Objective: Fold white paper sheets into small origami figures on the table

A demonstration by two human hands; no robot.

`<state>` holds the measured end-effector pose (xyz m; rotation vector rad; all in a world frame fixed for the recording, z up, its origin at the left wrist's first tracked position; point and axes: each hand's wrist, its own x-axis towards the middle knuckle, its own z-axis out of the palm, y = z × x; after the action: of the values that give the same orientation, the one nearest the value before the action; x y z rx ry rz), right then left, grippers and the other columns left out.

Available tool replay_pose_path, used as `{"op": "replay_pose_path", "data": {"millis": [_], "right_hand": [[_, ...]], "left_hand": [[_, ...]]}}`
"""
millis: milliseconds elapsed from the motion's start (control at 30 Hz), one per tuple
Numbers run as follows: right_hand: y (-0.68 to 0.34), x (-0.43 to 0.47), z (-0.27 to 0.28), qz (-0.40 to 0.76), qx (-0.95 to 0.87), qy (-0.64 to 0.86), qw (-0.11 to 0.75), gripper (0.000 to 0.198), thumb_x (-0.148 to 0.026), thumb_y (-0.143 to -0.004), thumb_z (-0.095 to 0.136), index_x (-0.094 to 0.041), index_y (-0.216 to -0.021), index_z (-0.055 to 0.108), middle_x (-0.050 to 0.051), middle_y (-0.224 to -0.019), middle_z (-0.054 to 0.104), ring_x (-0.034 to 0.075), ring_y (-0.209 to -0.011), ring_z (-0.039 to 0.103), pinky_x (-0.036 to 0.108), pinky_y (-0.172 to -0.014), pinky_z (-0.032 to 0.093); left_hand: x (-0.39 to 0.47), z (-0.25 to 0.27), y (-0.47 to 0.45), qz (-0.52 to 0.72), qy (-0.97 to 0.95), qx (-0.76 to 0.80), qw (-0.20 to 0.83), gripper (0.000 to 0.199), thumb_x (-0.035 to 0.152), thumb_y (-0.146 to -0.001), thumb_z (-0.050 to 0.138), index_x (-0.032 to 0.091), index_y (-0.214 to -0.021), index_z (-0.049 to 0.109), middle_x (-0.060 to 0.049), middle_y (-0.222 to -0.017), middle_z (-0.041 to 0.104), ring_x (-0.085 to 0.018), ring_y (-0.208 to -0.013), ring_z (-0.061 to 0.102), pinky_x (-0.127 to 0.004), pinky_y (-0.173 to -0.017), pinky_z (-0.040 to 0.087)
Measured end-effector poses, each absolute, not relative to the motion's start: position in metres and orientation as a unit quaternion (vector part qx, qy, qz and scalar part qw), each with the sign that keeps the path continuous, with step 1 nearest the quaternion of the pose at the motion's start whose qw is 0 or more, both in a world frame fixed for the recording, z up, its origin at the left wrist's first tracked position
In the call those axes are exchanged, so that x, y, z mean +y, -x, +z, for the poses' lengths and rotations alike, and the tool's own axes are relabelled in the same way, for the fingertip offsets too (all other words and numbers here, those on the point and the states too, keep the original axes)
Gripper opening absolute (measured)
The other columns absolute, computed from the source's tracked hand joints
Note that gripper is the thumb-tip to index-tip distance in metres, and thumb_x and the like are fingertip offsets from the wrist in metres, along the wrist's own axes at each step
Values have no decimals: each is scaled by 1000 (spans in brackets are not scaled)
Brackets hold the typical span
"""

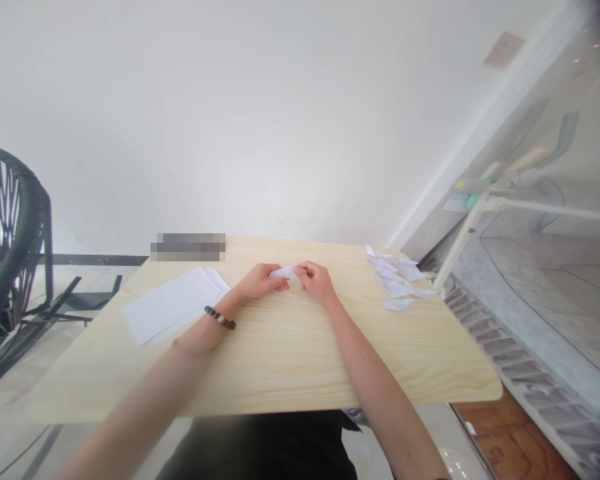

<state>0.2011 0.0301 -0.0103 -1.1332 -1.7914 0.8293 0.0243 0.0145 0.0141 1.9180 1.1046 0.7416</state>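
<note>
A narrow strip of folded white paper (282, 273) is held between my two hands, just above the middle of the table. My left hand (261, 283), with a dark beaded bracelet on its wrist, pinches the strip's left end. At the right end, the thumb and fingers of my right hand (316, 281) are closed on the paper. Parts of the strip are hidden behind the fingers. Flat white paper sheets (170, 303) lie overlapping to the left of my left hand. Over on the right, several folded white paper pieces (395, 288) with pointed ends lie in a loose group.
The light wooden table (290, 367) stands close to a white wall. A blurred-out dark patch (190, 247) covers something at its back left. A dark woven chair (25, 200) is at the left, and a white metal frame (463, 243) stands beyond the right edge.
</note>
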Motion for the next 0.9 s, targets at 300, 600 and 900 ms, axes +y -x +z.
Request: {"op": "replay_pose_path", "data": {"millis": [300,600,900], "right_hand": [[-201,30,-11,331,-713,453,421,31,-44,-74,44,-16,-75,58,-3,-49,49,8,-40,44,19,-42,35],[-202,29,-9,330,-718,449,418,32,-44,-74,43,-16,-75,57,-3,-48,48,8,-40,43,19,-43,35],[-201,29,-10,322,-722,454,410,33,-45,-74,43,-16,-75,58,-4,-47,47,7,-40,43,19,-43,34]], "left_hand": [[14,15,-25,292,-754,438,391,29,36,-71,45,13,-74,61,-1,-69,64,-14,-65,57,-22,-61,41],[14,14,-25,286,-757,449,379,28,35,-70,44,13,-74,62,-1,-68,63,-14,-62,56,-21,-59,40],[11,19,-25,280,-768,446,363,27,32,-71,43,13,-71,61,-2,-68,63,-13,-61,53,-20,-56,37]]}}
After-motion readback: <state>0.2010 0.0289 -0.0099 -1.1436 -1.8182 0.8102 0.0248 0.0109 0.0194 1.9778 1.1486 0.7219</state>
